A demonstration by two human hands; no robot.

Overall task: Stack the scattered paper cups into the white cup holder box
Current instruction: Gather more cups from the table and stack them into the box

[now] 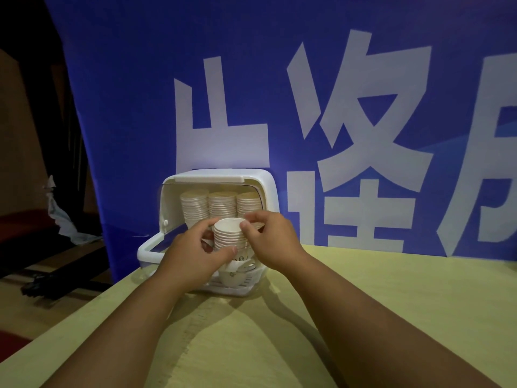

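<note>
Fingers of the left hand curl round the near-left side of a stack of paper cups, with the thumb pressed against the stack lower down. The right hand grips the same stack from the other side, its thumb on the rims and its other fingers bent over the far edge. The stack stands upright, mouth up, between both hands, right at the open front of the white cup holder box.

The box stands on the yellowish counter with its lid swung up over the top. Three rows of nested cups lie side by side in its upper part, their bases facing out. Below the hands a single cup sits in the slatted bottom of the box; the held stack's foot is hidden behind the left hand, so it may or may not be touching anything. A white handle juts out on the box's left.

Behind the counter hangs a blue banner with large white characters. A crumpled pale cloth lies in the dark area to the left.
</note>
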